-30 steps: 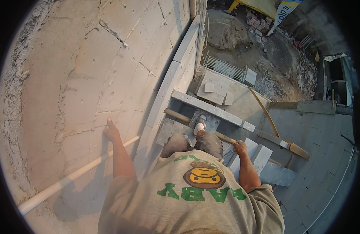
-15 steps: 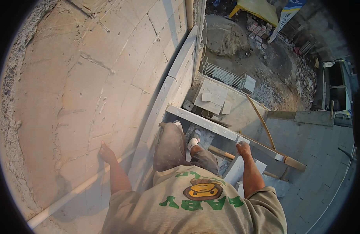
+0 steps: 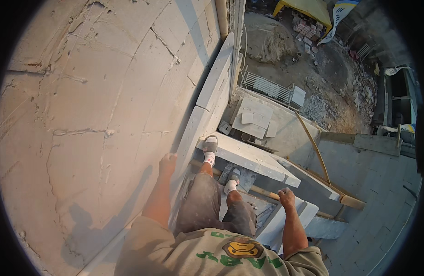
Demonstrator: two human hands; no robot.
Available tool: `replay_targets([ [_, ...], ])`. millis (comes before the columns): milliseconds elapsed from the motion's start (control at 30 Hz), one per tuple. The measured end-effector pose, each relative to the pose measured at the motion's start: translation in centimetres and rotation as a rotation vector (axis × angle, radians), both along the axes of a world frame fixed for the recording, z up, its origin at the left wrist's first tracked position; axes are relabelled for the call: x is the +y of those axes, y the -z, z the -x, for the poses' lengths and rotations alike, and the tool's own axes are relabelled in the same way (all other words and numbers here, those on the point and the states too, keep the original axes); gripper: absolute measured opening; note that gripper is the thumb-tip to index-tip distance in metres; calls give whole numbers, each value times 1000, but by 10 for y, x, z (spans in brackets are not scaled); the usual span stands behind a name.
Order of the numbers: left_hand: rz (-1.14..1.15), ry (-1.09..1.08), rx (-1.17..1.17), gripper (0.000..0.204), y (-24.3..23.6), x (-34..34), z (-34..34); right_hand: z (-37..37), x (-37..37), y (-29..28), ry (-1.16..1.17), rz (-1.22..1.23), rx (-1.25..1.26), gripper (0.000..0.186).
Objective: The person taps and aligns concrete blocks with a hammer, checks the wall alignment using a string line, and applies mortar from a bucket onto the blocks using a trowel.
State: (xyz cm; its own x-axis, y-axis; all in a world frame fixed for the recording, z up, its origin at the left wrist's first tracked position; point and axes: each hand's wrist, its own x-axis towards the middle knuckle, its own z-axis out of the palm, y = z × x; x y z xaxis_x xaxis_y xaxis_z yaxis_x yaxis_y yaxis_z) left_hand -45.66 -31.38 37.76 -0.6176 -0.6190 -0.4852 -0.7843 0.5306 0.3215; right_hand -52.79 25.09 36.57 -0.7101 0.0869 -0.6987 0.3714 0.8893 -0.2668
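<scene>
Sunlit block wall (image 3: 90,161) fills the left side, with a ledge of pale blocks (image 3: 186,131) along its right edge; far below lies a yard of dirt and rubble (image 3: 313,78), with a yellow canopy (image 3: 308,10) and a white barred metal frame (image 3: 267,87). The left hand (image 3: 167,164) is loosely curled in front of the wall, near the ledge; whether it touches is unclear. The right hand (image 3: 286,197) is curled too, beside the end of a visible stretch of round wooden pole (image 3: 264,190) and just above some pale blocks (image 3: 307,214); I cannot tell whether its fingers grip anything. Ahead, a long pale beam (image 3: 249,156) runs crosswise, the left sandal (image 3: 210,143) over its left end, while the right sandal (image 3: 234,175) is on a grey board (image 3: 247,173).
</scene>
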Motion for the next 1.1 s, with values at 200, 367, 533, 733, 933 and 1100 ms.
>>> replay_targets([
  [200, -12, 146, 187, 50, 119, -29, 208, -1, -39, 100, -54, -285, -223, 32],
  [367, 50, 215, 197, 53, 209, -48, 305, 94, -154, 179, -78, -137, -189, 39],
  [533, 69, 228, 256, 60, 276, -59, 343, 248, -263, 241, 18, 96, -61, 43],
  [733, 150, 174, 154, 55, 302, -40, 343, 413, -376, 251, 44, 274, 176, 50],
  [933, 154, 190, 206, 49, 300, -40, 344, 531, -429, 246, 220, 632, 166, 60],
  [1100, 171, 189, 244, 48, 298, -40, 344, 591, -442, 250, 446, 1018, 208, 70],
])
